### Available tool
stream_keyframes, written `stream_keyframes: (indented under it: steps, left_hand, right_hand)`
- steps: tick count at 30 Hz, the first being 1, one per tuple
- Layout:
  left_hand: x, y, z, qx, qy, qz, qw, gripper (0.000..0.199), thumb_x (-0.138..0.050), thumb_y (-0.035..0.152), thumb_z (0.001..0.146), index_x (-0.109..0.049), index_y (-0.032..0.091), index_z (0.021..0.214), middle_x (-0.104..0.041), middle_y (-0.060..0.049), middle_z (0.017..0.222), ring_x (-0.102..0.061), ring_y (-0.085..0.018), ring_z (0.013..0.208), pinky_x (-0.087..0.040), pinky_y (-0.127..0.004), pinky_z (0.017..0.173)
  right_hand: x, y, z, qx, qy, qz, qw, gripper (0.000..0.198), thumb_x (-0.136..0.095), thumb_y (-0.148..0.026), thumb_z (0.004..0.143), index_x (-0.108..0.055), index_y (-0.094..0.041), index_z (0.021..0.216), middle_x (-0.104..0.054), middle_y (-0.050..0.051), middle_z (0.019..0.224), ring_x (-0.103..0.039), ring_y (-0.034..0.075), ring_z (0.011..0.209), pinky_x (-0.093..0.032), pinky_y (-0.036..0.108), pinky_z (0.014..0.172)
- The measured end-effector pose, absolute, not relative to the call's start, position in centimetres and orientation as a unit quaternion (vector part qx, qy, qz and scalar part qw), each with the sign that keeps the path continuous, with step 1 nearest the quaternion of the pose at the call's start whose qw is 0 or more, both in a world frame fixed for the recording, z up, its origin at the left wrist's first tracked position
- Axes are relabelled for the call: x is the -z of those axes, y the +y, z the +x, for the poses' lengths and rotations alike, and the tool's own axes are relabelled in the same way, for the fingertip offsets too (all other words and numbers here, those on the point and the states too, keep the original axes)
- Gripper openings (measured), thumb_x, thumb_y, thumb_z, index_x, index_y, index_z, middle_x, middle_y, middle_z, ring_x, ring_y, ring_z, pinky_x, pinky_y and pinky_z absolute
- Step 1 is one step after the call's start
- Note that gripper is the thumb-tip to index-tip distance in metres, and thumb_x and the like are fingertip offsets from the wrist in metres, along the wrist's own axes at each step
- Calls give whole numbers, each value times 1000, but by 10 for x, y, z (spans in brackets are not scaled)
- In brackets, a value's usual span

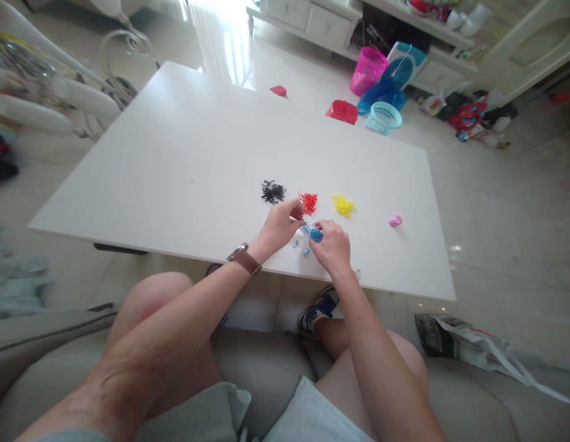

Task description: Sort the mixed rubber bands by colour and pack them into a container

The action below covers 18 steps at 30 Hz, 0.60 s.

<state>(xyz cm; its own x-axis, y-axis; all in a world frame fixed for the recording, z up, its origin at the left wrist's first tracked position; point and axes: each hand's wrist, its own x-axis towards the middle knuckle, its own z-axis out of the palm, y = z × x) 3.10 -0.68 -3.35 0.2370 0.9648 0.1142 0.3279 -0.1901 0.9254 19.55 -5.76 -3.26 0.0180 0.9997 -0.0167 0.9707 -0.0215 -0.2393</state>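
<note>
A small clear plastic bag of blue pieces is held just above the white table. My left hand, with a brown-strapped watch on its wrist, pinches the bag's left end. Around the right end, the fingers of my right hand are closed. Two loose blue pieces lie on the tabletop below the bag. Just beyond my hands are a pile of small red pieces, a pile of black pieces and a pile of yellow pieces. Their exact kind is too small to tell.
A small pink object stands towards the table's right end. Past the far edge, a red stool, a light blue basket and a pink basket are on the floor. The sofa is beneath my legs.
</note>
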Motion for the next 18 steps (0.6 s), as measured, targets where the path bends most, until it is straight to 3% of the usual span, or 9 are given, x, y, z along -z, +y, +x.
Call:
stream_keyframes:
  steps: [8,18]
  left_hand:
    - [32,-8,31,-416,478,659,406,12,-65,6,78,-60,17,81,-67,-1,83,-63,-14,82,-53,-23,70]
    - [31,-9,34,-446,432,688,376,20,-59,1,81,-59,19,90,-67,-1,86,-64,-13,81,-52,-22,68]
  right_hand:
    - [36,-55,195,-154,-678,-706,138,26,-61,-22,79,-65,-25,104,-69,5,106,-61,24,98,-47,35,85]
    - [39,-54,194,-183,-664,-701,187,25,-65,-20,74,-65,-26,98,-69,3,101,-63,22,92,-51,35,81]
